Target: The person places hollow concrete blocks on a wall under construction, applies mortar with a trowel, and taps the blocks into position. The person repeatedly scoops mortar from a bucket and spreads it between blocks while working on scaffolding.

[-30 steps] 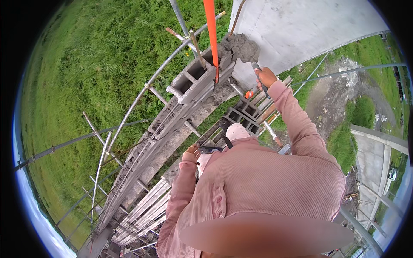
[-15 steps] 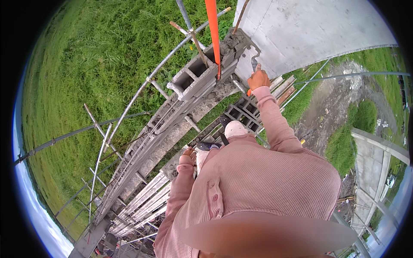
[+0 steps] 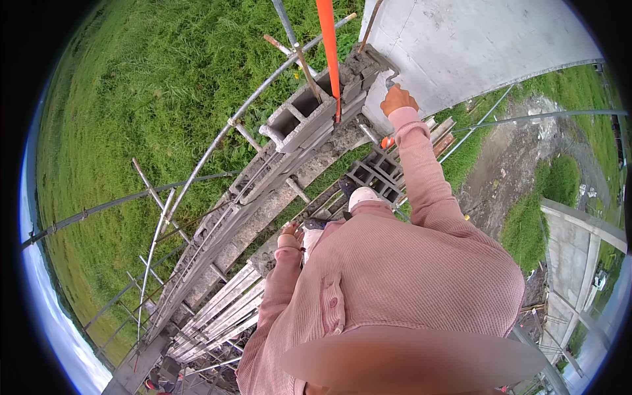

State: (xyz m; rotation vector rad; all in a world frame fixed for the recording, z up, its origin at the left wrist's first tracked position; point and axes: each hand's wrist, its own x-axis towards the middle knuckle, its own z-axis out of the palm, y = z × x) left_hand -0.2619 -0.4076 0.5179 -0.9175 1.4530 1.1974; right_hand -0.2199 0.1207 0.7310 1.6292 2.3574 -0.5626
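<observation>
My right hand (image 3: 399, 101) is closed around the handle of a trowel (image 3: 391, 83), arm stretched far forward. The trowel's metal neck is at the corner where the grey block wall (image 3: 309, 135) meets a smooth grey concrete panel (image 3: 454, 46); its blade is hard to make out against the mortar. Wet-looking mortar (image 3: 366, 64) covers the wall's end beside the panel. My left hand (image 3: 289, 234) hangs low near my leg, fingers loosely apart, with nothing visible in it. Hollow concrete blocks (image 3: 294, 113) form the wall's top course.
A bright orange strip (image 3: 329, 46) comes down to the wall. Metal scaffold pipes (image 3: 247, 99) run along its grassy side. Stacked hollow blocks (image 3: 376, 172) lie by my feet, an orange object (image 3: 387, 142) just beyond. Planks (image 3: 220, 303) lie to the lower left.
My right hand and the trowel have moved slightly farther up toward the mortared corner. The orange object below that hand shows more fully. My left hand's fingers look more spread.
</observation>
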